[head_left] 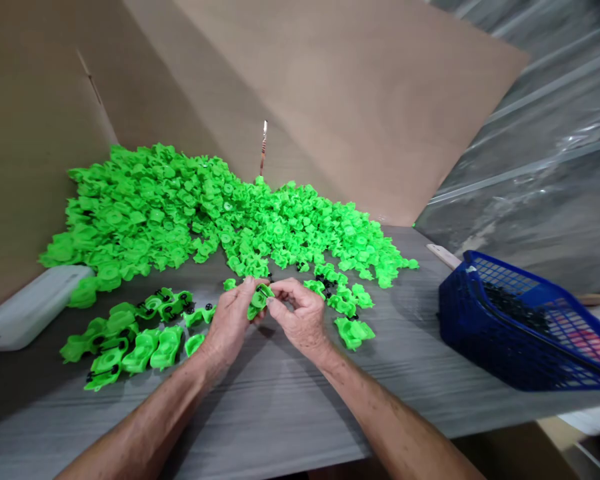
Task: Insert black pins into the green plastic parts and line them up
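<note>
Neon-green plastic part [259,300] sits between the two hands, just above the desk. The left hand [230,320] is curled closed around its left side, while the right hand [300,313] closes in a pinch from the other side, its fingertips [280,290] on the part's upper edge. Both hands are gripping it, and the bare forearms reach in from the bottom of the view. Under them lies the grey wood-grain desk [300,413].

Left of the hands, and not touching them, a loose group of similar green pieces [130,340] lies on the desk, many carrying small black bits, though these are too small to make out well. A single green piece [229,284] lies just ahead of the left hand. To the right is a small scatter [344,300], with one larger piece [353,332] nearest the right hand.

Farther off, a broad heap of green pieces [180,213] spreads against a cardboard sheet [330,80], with a thin copper-coloured rod [263,150] standing behind it. A white plastic block [30,307] touches the heap's left edge. On the right, a tilted blue mesh basket [480,320] holds black parts [510,307], with clear plastic sheeting [540,133] beyond.
</note>
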### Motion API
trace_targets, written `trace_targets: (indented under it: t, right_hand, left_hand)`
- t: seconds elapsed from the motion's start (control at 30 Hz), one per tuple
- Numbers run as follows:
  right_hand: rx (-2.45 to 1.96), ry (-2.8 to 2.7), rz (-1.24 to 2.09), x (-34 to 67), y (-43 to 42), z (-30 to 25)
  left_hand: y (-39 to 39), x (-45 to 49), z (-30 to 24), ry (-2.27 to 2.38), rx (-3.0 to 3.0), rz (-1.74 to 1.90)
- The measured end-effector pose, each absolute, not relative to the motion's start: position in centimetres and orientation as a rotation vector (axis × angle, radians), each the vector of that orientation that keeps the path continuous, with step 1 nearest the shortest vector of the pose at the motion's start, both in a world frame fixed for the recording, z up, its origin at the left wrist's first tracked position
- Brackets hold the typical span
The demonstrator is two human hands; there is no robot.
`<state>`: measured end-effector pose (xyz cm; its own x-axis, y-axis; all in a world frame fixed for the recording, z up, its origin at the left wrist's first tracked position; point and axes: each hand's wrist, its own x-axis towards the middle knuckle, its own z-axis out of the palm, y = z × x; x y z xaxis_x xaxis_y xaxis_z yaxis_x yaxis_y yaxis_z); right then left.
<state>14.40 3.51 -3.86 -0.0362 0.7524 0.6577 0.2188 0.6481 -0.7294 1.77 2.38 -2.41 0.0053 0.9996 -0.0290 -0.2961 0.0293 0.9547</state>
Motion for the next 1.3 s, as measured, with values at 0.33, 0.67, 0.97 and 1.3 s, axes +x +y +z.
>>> trace_targets:
  t: [0.33, 0.67, 0.97, 1.3]
  right_hand:
    - [-0.774, -1.565, 0.497, 14.6, 3.4, -3.4]
    - [-0.678, -1.668, 0.266, 14.8, 2.6, -2.1]
    - [-0.981, -1.460, 0.327, 18.8, 5.8, -3.2]
    - [-1.522, -2.421, -0.027, 17.6, 9.4, -3.2]
  left_hand:
    - [2.4, 1.5, -1.8, 0.790, 0.747, 1.266]
    - [2.1, 1.4, -1.6, 0.682, 0.704, 1.188]
    - [3.9, 0.6, -1.8, 1.015, 0.734, 1.429]
    - [5.1, -0.3, -2.9, 1.107, 0.696, 1.449]
